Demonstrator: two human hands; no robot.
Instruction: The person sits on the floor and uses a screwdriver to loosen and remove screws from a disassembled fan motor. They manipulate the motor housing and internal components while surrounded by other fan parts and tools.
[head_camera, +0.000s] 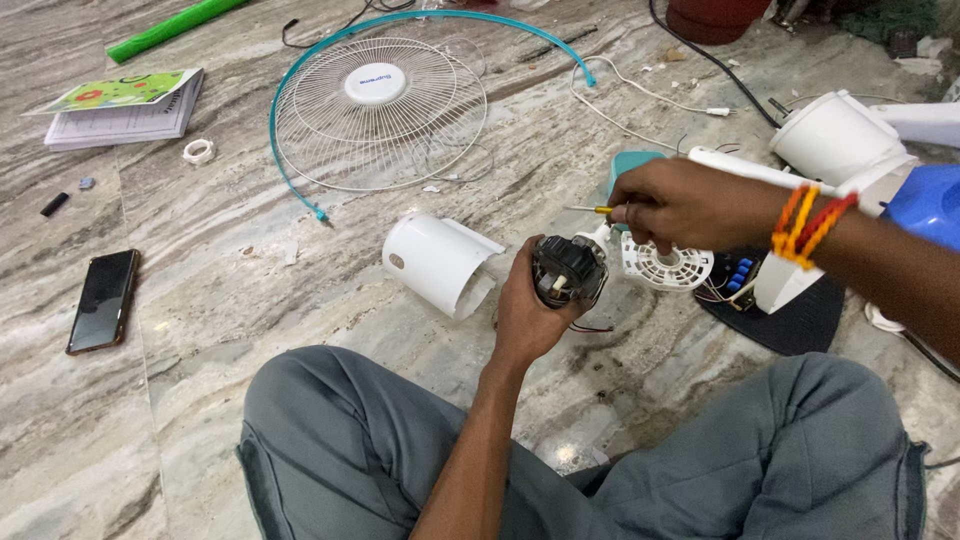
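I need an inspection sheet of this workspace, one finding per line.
Surface: marble floor, grey-brown veins.
Job's things: dark fan motor; yellow-handled screwdriver pointing at it.
Clutter: white wire fan guard, teal rim ring, white cylindrical cover, white vented plate, phone, booklet, tape roll, green tube.
Hands: left hand fingers wrap the motor; right hand grips the screwdriver.
Cables: white cord, black cord.
Surroundings: person's grey trousers; white fan housing.
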